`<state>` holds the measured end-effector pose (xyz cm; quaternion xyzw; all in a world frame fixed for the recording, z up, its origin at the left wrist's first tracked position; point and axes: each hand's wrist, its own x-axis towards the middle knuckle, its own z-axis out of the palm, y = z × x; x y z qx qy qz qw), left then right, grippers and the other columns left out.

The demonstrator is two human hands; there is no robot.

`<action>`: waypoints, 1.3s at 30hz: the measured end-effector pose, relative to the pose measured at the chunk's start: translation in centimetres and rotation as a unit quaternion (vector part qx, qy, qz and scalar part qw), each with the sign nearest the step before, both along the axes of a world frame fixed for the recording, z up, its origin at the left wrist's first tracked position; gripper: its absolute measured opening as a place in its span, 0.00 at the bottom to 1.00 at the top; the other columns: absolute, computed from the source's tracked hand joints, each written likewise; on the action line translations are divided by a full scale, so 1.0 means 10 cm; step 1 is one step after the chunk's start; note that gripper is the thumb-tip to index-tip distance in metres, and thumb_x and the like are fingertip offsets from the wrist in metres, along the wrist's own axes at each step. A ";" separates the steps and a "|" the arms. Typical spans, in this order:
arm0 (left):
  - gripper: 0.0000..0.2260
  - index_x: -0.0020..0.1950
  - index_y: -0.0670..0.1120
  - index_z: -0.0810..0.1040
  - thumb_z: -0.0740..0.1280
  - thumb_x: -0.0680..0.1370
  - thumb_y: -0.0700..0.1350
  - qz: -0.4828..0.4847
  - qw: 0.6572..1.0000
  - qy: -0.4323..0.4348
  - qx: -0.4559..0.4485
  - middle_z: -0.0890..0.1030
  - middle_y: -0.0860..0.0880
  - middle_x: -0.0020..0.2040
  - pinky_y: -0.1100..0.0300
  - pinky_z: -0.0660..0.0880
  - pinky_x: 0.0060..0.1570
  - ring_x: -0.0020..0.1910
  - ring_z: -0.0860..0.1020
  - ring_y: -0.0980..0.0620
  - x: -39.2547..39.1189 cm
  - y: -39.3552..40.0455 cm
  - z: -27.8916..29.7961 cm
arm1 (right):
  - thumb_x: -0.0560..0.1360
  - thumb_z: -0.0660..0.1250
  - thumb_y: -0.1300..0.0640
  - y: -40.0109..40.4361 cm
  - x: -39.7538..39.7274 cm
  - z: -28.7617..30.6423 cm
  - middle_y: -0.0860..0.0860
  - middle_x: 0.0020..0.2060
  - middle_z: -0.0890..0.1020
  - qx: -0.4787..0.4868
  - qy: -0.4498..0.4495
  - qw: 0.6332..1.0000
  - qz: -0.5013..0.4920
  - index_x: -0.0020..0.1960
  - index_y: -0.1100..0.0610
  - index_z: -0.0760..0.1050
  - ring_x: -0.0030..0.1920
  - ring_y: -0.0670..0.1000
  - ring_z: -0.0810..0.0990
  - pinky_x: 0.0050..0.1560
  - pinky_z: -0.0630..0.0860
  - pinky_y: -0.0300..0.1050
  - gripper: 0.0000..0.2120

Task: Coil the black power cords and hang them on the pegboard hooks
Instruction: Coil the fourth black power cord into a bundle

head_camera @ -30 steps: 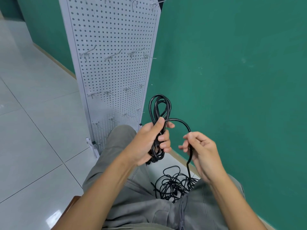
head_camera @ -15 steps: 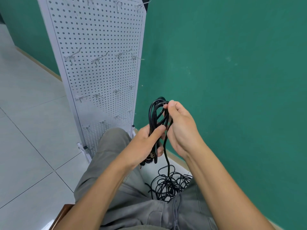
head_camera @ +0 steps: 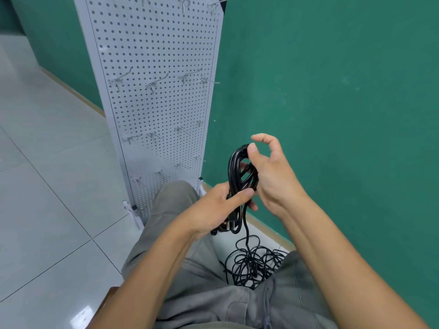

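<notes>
The coiled black power cord (head_camera: 240,176) stands nearly upright between the two hands, its long axis running near to far, its loop top pointing up toward the green wall (head_camera: 332,91). The left hand (head_camera: 211,210) grasps the coil's lower part, fingers (head_camera: 237,194) curled round it. The right hand (head_camera: 273,179) pinches the upper strands, its forefinger lifted free. A loose strand drops to a tangled cord pile (head_camera: 254,264) on the floor (head_camera: 47,186). The white pegboard (head_camera: 154,91) stands far left, its hooks (head_camera: 152,84) bare. No writing is legible.
</notes>
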<state>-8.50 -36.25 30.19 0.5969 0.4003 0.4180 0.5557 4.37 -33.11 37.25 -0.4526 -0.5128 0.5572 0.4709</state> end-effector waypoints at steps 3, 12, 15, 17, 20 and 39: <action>0.12 0.50 0.46 0.81 0.63 0.85 0.50 0.003 1.000 0.012 -0.008 0.85 0.49 0.45 0.52 0.75 0.54 0.45 0.80 0.54 -0.04 0.01 0.00 | 0.84 0.63 0.53 0.05 0.02 -0.03 0.55 0.48 0.82 0.019 0.000 1.000 0.002 0.60 0.44 0.72 0.50 0.54 0.81 0.25 0.73 0.41 0.06; 0.16 0.40 0.46 0.72 0.60 0.86 0.49 0.139 0.968 -0.205 -0.046 0.74 0.49 0.33 0.53 0.74 0.43 0.34 0.77 0.49 0.01 0.03 -0.01 | 0.80 0.60 0.42 0.09 0.08 -0.25 0.56 0.60 0.83 -0.005 0.044 0.989 0.144 0.72 0.57 0.68 0.58 0.53 0.83 0.58 0.80 0.48 0.27; 0.15 0.42 0.47 0.70 0.60 0.86 0.51 0.192 0.930 -0.309 -0.056 0.70 0.51 0.32 0.57 0.73 0.39 0.31 0.72 0.52 -0.10 0.05 0.06 | 0.82 0.50 0.35 -0.03 0.10 -0.65 0.54 0.61 0.84 -0.024 -0.065 0.979 0.191 0.71 0.58 0.73 0.60 0.53 0.83 0.67 0.74 0.53 0.32; 0.14 0.42 0.47 0.69 0.59 0.86 0.50 0.230 0.904 -0.358 -0.048 0.69 0.52 0.32 0.59 0.74 0.37 0.29 0.71 0.53 -0.19 0.08 0.11 | 0.83 0.45 0.36 -0.11 0.08 -0.89 0.56 0.57 0.86 -0.035 -0.126 0.970 0.203 0.66 0.58 0.78 0.60 0.56 0.84 0.71 0.71 0.59 0.33; 0.15 0.42 0.47 0.70 0.58 0.87 0.50 0.288 0.869 -0.401 -0.032 0.69 0.53 0.30 0.59 0.76 0.39 0.28 0.71 0.53 -0.35 0.15 0.13 | 0.84 0.46 0.40 -0.21 0.08 -1.07 0.57 0.50 0.87 -0.035 -0.160 0.965 0.203 0.58 0.58 0.82 0.53 0.60 0.85 0.69 0.73 0.61 0.31; 0.19 0.41 0.42 0.73 0.56 0.87 0.50 0.350 0.929 -0.124 0.009 0.75 0.48 0.33 0.65 0.73 0.35 0.31 0.74 0.55 -0.09 0.11 -0.07 | 0.82 0.65 0.63 -0.19 0.13 -0.03 0.44 0.41 0.87 0.204 -0.329 0.888 0.248 0.56 0.49 0.82 0.33 0.49 0.74 0.41 0.77 0.46 0.12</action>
